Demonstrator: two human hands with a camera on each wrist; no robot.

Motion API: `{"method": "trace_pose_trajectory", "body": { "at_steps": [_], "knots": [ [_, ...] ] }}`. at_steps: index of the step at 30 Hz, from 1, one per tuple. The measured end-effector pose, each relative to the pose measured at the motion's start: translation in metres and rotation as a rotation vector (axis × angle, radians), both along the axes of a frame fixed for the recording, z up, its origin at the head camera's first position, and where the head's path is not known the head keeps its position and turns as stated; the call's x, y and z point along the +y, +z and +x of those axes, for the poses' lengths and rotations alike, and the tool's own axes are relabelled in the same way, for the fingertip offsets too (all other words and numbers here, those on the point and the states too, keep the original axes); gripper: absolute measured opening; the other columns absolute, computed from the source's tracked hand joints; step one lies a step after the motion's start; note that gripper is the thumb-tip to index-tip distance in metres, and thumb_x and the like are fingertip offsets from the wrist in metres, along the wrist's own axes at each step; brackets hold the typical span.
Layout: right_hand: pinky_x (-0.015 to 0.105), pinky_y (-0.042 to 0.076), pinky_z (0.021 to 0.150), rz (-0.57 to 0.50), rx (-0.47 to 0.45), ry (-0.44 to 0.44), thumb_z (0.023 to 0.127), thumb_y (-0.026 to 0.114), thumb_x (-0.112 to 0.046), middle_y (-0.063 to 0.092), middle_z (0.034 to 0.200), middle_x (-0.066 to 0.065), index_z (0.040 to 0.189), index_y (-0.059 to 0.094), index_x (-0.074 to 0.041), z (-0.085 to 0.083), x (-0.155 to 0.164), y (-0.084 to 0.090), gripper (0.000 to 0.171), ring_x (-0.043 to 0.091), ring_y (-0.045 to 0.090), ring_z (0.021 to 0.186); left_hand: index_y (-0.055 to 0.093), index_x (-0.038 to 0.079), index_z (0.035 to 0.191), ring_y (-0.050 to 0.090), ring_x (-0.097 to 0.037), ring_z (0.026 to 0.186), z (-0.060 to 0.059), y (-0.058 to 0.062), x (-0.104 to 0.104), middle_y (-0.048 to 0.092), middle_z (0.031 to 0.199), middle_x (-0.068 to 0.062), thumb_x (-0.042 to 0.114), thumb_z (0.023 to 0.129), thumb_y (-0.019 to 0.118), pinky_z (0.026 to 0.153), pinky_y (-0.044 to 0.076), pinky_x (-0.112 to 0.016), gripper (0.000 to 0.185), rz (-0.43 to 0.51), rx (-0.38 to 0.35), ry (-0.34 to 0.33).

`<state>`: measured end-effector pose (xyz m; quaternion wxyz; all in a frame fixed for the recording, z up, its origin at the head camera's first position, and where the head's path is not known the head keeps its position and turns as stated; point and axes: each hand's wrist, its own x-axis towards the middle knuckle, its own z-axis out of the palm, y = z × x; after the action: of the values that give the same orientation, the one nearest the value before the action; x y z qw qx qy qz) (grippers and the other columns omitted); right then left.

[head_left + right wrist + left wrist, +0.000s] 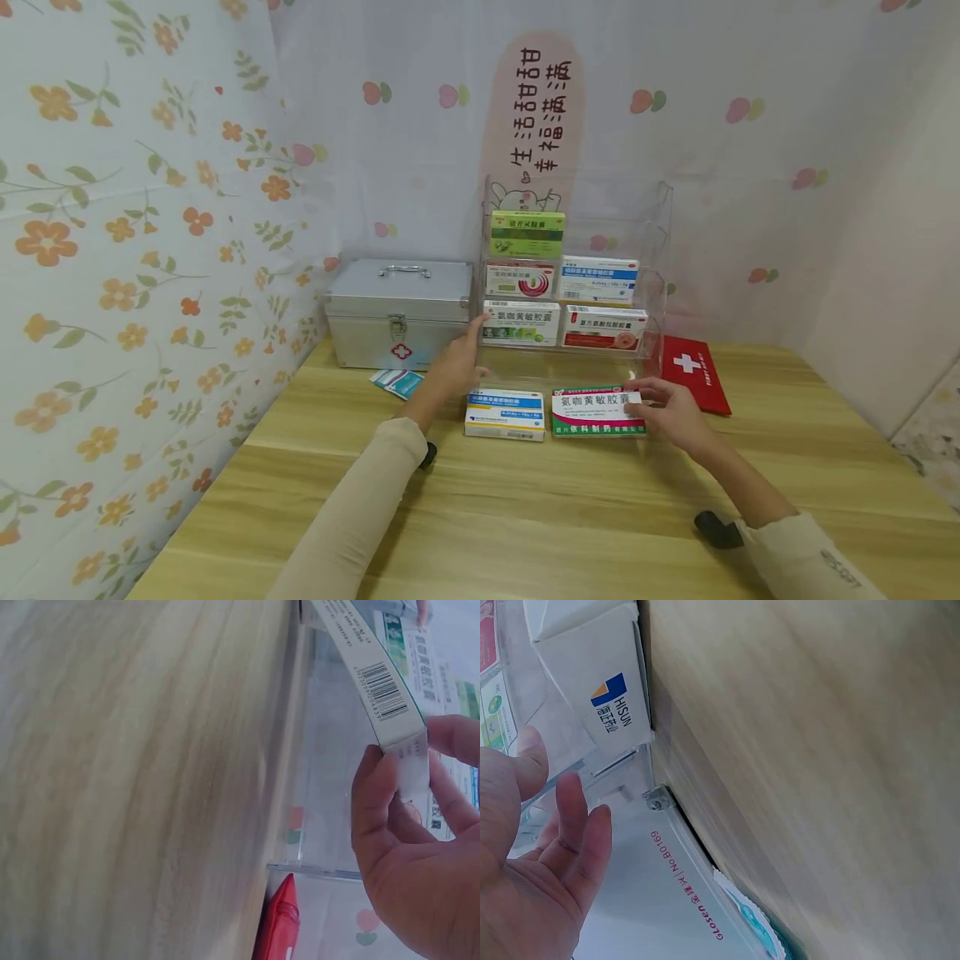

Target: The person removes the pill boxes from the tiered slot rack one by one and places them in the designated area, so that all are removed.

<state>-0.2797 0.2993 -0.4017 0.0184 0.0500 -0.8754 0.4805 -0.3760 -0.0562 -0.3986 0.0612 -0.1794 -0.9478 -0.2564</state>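
My right hand (671,415) pinches the right end of a white, green and pink capsule box (592,410), between thumb and fingers in the right wrist view. This box is at the bottom front of a clear display rack (660,237). Beside it on the left is a blue and white medicine box (504,413), whose white end panel (592,690) shows in the left wrist view. My left hand (452,371) holds nothing. Its index finger is at the left edge of a white and green capsule box (520,323) in the rack; whether they touch, I cannot tell.
Above stand a green box (527,234), a white and pink box (520,279), a blue and white box (597,280) and a red and white box (604,329). A silver first-aid case (397,308) is left, with teal packets (401,383) before it. A red pouch (693,375) lies right.
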Motion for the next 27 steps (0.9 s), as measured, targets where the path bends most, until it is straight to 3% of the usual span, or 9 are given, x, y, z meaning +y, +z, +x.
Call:
{"method": "trace_pose_trajectory", "body": {
  "at_steps": [10,18,27],
  "knots": [
    [0.04,0.058,0.081,0.08,-0.115,0.04,0.092,0.072,-0.032,0.047,0.142,0.027,0.137,0.059,-0.006,-0.007,0.0,-0.007,0.053,0.049,0.049,0.124,-0.002,0.038,0.156,0.057,-0.021,0.066,-0.001,-0.002,0.0,0.062,0.102,-0.01,0.019,0.089,0.076,0.053,0.049,-0.031,0.104,0.0,0.002,-0.003],
    [0.035,0.058,0.07,0.092,-0.134,0.032,0.091,0.073,-0.03,0.06,0.126,0.028,0.132,0.056,-0.001,-0.009,-0.001,-0.013,0.053,0.034,0.064,0.102,-0.005,0.04,0.155,0.056,-0.021,0.064,0.0,-0.004,0.001,0.06,0.097,-0.011,0.016,0.088,0.076,0.052,0.049,-0.03,0.108,0.011,-0.017,-0.012],
    [0.033,0.054,0.059,0.165,-0.113,0.046,0.088,0.076,-0.029,0.063,0.122,0.026,0.126,0.062,-0.002,-0.015,-0.003,-0.017,0.048,0.025,0.061,0.088,-0.004,0.038,0.156,0.057,-0.021,0.069,0.0,-0.002,0.001,0.062,0.102,-0.012,0.018,0.088,0.077,0.059,0.05,-0.031,0.107,-0.009,0.001,0.002]
  ]
}}
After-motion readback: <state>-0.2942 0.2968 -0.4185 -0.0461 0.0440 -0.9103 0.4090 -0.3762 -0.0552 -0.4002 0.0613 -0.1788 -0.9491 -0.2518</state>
